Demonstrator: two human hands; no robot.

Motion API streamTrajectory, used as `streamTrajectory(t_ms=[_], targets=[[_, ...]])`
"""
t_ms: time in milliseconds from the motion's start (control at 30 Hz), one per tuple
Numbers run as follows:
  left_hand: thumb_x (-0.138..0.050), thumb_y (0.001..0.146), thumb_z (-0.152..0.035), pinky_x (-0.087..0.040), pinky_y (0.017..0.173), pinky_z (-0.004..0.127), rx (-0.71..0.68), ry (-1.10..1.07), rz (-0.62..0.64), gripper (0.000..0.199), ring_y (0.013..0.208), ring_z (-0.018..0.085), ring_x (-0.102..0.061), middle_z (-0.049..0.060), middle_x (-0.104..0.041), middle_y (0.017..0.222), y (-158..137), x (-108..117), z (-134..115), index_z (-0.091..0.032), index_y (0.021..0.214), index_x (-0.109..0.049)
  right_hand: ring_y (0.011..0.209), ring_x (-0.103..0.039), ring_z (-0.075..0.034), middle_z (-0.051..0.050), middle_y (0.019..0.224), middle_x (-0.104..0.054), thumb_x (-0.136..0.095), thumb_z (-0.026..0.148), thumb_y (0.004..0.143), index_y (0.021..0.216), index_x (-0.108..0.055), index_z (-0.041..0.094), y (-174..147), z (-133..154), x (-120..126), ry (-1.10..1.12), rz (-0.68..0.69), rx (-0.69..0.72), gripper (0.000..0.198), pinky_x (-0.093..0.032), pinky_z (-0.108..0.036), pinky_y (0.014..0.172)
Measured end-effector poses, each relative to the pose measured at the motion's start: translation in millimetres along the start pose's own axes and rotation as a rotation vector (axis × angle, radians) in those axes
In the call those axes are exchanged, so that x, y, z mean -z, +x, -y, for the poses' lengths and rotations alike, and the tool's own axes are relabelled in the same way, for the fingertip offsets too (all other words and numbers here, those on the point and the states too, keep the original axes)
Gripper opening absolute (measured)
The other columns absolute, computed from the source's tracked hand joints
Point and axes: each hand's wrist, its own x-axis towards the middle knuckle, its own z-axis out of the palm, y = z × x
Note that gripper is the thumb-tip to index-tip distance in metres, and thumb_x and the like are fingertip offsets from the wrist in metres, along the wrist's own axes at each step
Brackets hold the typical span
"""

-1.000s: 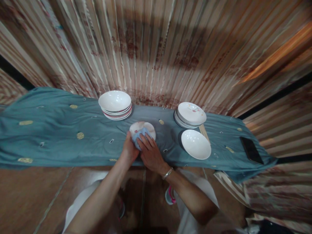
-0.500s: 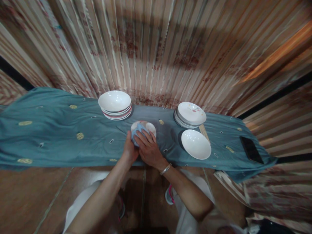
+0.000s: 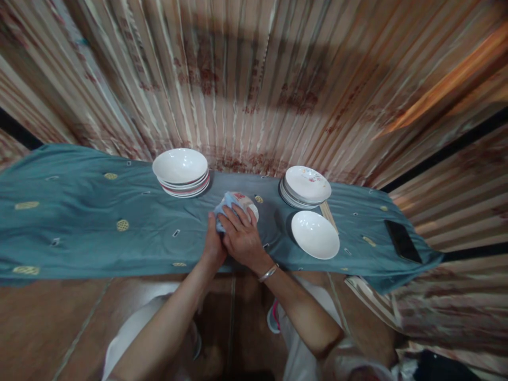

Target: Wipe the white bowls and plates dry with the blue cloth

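Note:
A small white plate [image 3: 246, 201] with a red pattern is held tilted over the teal cloth [image 3: 87, 227], at the middle near its front edge. My left hand [image 3: 213, 244] grips the plate's near left rim from below. My right hand [image 3: 239, 235] presses a light blue rag [image 3: 227, 203] onto the plate's face, fingers spread over it. Most of the plate is hidden by the rag and my hands.
A stack of white bowls [image 3: 181, 170] stands at the back left. A stack of patterned plates [image 3: 306, 186] stands at the back right, with a single white bowl [image 3: 315, 234] and chopsticks [image 3: 327, 214] next to it. A black phone [image 3: 402, 241] lies at the far right. A striped curtain hangs behind.
My right hand has slid the rag up and across the plate, away from me. The plate is tilted more and less of its face shows. The view has shifted slightly.

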Motion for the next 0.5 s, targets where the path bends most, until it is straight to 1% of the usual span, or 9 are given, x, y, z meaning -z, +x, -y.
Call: streamTrajectory(t_ms=[100, 233, 333, 500], targets=[[-0.042, 0.100, -0.045, -0.044, 0.110, 0.030, -0.016, 0.011, 0.027, 0.050, 0.125, 0.021, -0.062, 0.011, -0.071, 0.126, 1.3, 0.4, 2.2, -0.013, 0.134, -0.061, 0.146, -0.033, -0.026, -0.008, 0.150, -0.052, -0.049, 0.021, 0.093, 0.139, -0.056, 0.020, 1.5, -2.3, 2.4, 0.002, 0.001, -0.035, 0.046, -0.013, -0.051, 0.124], [-0.037, 0.102, -0.041, -0.042, 0.112, 0.031, -0.036, -0.001, 0.053, 0.050, 0.128, 0.020, -0.059, 0.013, -0.071, 0.125, 2.5, -0.1, 3.7, -0.011, 0.135, -0.060, 0.145, -0.033, -0.027, -0.008, 0.150, -0.051, -0.050, 0.023, 0.093, 0.138, -0.056, 0.020, 5.2, -5.6, 5.1, -0.004, -0.018, -0.066, 0.046, -0.013, -0.051, 0.124], [-0.039, 0.101, -0.040, -0.041, 0.112, 0.031, -0.032, -0.009, 0.072, 0.049, 0.130, 0.020, -0.058, 0.012, -0.071, 0.126, 2.1, -0.9, 3.4, -0.011, 0.135, -0.060, 0.145, -0.033, -0.028, -0.008, 0.149, -0.051, -0.049, 0.026, 0.094, 0.140, -0.054, 0.021, 9.0, -8.8, 7.8, 0.006, -0.028, -0.088, 0.047, -0.013, -0.051, 0.124], [-0.032, 0.103, -0.038, -0.042, 0.111, 0.033, -0.027, 0.036, 0.117, 0.050, 0.130, 0.021, -0.057, 0.013, -0.070, 0.126, 5.7, 3.9, 4.6, -0.008, 0.131, -0.061, 0.142, -0.037, -0.026, -0.008, 0.149, -0.052, -0.045, 0.029, 0.097, 0.140, -0.052, 0.021, 14.0, -17.9, 15.1, 0.024, -0.075, -0.145, 0.044, -0.016, -0.049, 0.123]])
